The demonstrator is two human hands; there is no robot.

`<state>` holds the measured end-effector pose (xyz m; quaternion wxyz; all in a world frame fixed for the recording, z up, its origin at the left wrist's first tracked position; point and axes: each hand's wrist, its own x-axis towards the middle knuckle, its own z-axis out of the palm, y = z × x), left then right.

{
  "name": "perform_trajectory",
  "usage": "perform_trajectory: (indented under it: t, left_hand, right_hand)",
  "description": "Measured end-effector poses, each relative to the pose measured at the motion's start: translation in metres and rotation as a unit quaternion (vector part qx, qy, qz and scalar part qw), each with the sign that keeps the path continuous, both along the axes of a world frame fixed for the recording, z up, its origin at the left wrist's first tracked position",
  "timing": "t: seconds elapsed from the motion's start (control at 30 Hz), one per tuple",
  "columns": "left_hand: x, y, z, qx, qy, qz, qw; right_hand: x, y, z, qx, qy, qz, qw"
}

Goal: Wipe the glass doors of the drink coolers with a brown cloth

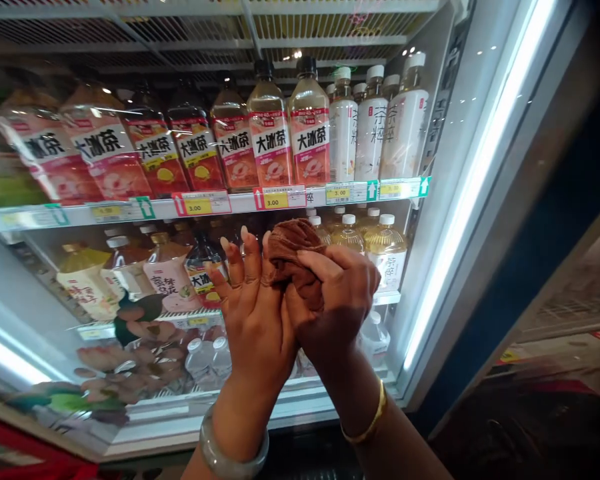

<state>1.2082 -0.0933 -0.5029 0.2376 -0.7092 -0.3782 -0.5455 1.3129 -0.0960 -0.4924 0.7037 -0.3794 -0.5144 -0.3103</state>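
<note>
My right hand (pixel 337 293) grips a bunched brown cloth (pixel 297 247), its fingers wrapped around the folds. Beside it, my left hand (pixel 255 313) is open, with its fingers stretched upward and spread, and its index side meets the cloth. Both hands are raised in front of a lit drinks fridge, close together at the wrists' upper side. Whether the left palm touches the glass cannot be told from here. A pale bangle (pixel 234 450) circles my left wrist, and a gold bracelet (pixel 367 420) is on the right one.
Tea bottles (pixel 310 133) line the upper shelf above a price-tag rail (pixel 240 201). More bottles (pixel 170 273) stand on the lower shelves. A flower-and-leaf picture (pixel 140 333) overlaps the lower left. At right runs a bright light strip (pixel 473 193) beside the dark fridge frame (pixel 520 233).
</note>
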Motion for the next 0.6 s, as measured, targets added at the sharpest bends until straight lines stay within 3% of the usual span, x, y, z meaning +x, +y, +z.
perform_trajectory:
  t: [0.13, 0.23, 0.4, 0.6]
  left_hand:
    - [-0.029, -0.004, 0.001, 0.003, 0.035, 0.023, 0.999]
    - [-0.038, -0.007, 0.004, -0.004, 0.038, 0.043, 0.998]
    - [-0.029, -0.006, 0.004, -0.008, 0.032, 0.029, 0.999]
    - [-0.015, 0.007, -0.005, -0.001, 0.031, -0.007, 0.999]
  right_hand:
    - [-0.012, -0.001, -0.004, -0.015, -0.043, 0.021, 0.999]
    - [0.003, -0.001, 0.000, 0.003, -0.039, -0.010, 0.999]
    - [0.033, -0.004, 0.010, 0.010, 0.022, -0.048, 0.999]
    - [0.004, -0.007, 0.001, -0.014, -0.031, -0.065, 0.997]
